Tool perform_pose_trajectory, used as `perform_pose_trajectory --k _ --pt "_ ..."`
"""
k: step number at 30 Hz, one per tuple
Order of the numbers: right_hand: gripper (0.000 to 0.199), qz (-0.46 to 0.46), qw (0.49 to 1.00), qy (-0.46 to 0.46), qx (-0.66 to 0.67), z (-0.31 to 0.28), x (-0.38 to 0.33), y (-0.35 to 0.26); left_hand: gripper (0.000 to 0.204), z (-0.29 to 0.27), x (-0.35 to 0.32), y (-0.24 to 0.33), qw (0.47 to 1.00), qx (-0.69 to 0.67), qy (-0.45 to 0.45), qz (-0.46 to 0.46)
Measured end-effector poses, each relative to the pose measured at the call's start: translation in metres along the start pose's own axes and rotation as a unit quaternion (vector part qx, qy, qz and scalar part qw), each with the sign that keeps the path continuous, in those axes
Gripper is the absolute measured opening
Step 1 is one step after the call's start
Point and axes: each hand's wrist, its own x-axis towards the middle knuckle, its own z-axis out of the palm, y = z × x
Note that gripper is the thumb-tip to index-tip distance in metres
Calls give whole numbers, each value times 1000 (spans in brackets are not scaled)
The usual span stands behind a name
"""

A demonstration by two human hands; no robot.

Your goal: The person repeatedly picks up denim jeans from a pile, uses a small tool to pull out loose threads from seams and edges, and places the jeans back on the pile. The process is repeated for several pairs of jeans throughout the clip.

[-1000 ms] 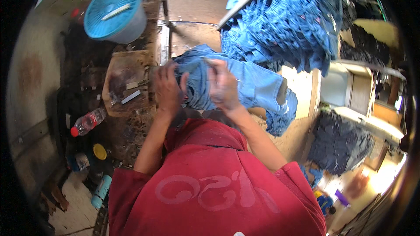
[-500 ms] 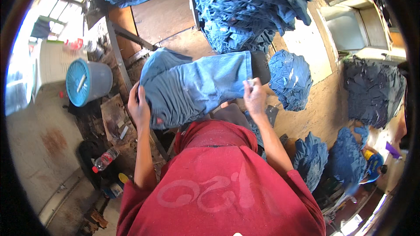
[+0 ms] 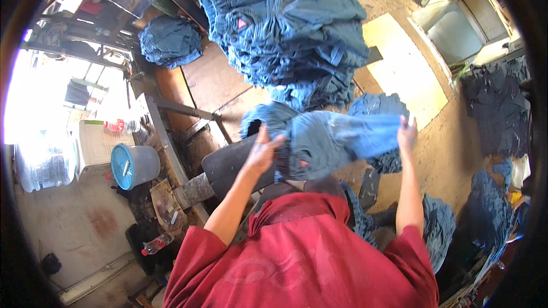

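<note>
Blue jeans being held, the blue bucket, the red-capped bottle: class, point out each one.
blue jeans (image 3: 337, 142), head view, middle of the spread cloth
blue bucket (image 3: 127, 166), head view, its blue lid
red-capped bottle (image 3: 155, 244), head view, its clear body

Blue denim jeans stretched between left hand and right hand: mid-blue, paler faded streak toward the right hand, small red tag near the left hand. Beyond the hands, big pile of jeans, darker blue-teal, one red triangular patch showing. Smaller dark blue heap far beyond the left hand. Right of the right hand, near-black denim stack. Left of the left hand, light blue bucket. Person's shirt, below the hands, red with faint lighter markings. Floor board pale tan.
</note>
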Motion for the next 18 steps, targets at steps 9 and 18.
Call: perform_pose_trajectory --k 9,18 --pt "48 108 924 249 270 -352 118 72 45 276 98 104 965 -66 -237 -95" --pt "81 -5 891 179 417 -409 169 -90 39 299 152 427 920 23 -267 284"
